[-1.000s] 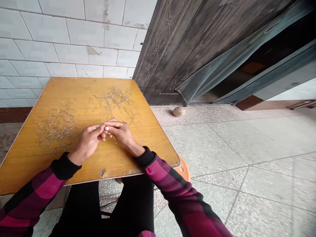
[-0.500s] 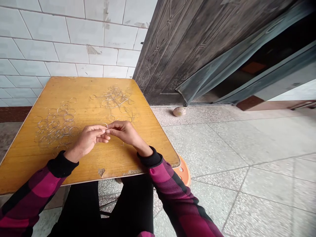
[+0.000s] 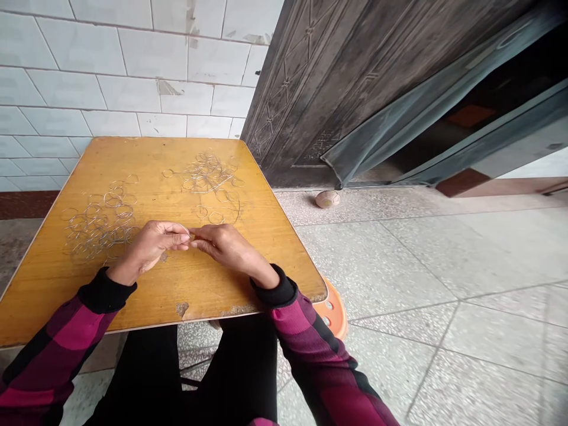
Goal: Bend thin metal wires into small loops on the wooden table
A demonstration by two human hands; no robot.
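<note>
My left hand (image 3: 158, 245) pinches a thin wire (image 3: 183, 227) between thumb and fingers, above the front half of a wooden table (image 3: 213, 278). Close against it, my right hand (image 3: 224, 245) has its thumb and index finger closed at the same wire; the fingers hide most of it. Left of my left hand lies a spread of wire rings (image 3: 100, 228). Farther back, beyond my right hand, a tangled pile of thin wire pieces (image 3: 210, 171) rests on the tabletop, with a few loose loops nearer to me.
A tiled wall (image 3: 119, 71) stands behind the table, and a dark carved door (image 3: 306, 94) with a hanging curtain is at the right. A round stone-like object (image 3: 327, 199) lies on the floor. An orange stool (image 3: 333, 307) juts out beside the table's right corner.
My right hand has turned flatter at the wire, and its fingers now stretch more toward my left hand. The wire shows less above my fingers. The view has shifted slightly.
</note>
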